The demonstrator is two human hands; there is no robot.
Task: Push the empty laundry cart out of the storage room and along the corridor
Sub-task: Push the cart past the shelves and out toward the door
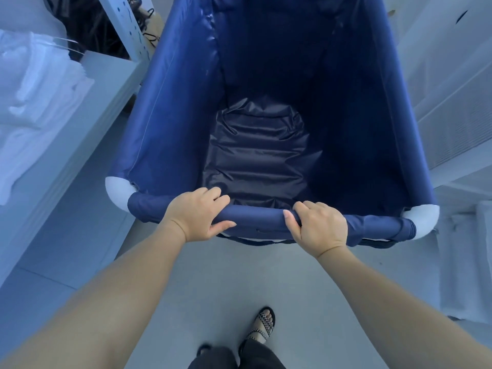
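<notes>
A large laundry cart [170,107] with a dark blue fabric liner fills the upper middle of the head view. Its inside is bare down to the wrinkled bottom [258,155]. White frame corners show at the near left [117,191] and near right [423,218]. My left hand [197,213] is wrapped around the padded near rail [255,215], left of centre. My right hand [318,226] grips the same rail right of centre. Both arms reach forward from the bottom of the frame.
A white shelf [80,129] with folded white linen [32,102] stands close on the left. Dark tangled items [93,25] lie behind it. White panels and a vented surface [458,115] run along the right. Grey floor [226,288] lies below, with my sandalled foot [262,324].
</notes>
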